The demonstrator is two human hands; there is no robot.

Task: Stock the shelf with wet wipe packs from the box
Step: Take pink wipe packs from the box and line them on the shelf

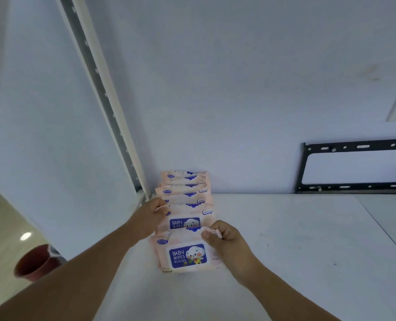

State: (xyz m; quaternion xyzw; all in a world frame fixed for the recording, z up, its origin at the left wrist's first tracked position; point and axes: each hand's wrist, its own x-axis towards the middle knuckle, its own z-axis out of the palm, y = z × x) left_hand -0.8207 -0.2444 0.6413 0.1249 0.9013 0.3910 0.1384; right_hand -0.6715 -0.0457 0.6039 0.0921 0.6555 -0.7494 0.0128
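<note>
Your row of packs (185,193) runs from the back left corner of the shelf (296,239) toward its front edge, starting against the wall beside the slotted upright (113,117). I count roughly 7 or 8 pink baby-wipe packs, each overlapping the one behind like tiles; the far ones are too squeezed together to count surely.

Your right hand (222,237) pinches the top right corner of the front pack (187,256) between thumb and curled fingers. That pack lies label up, the nearest one to you, its upper edge lapping the pack behind. Your left hand (149,214) has its fingers curled onto the left edge of the row, just behind the front pack; which pack it grips I cannot tell.

My reading: you are seating 1 more pack and squaring the row. The stocking looks well started but far from finished, since only 1 row stands here and most of the shelf to the right shows bare. The box is out of view, so how many packs remain is unknown.
</note>
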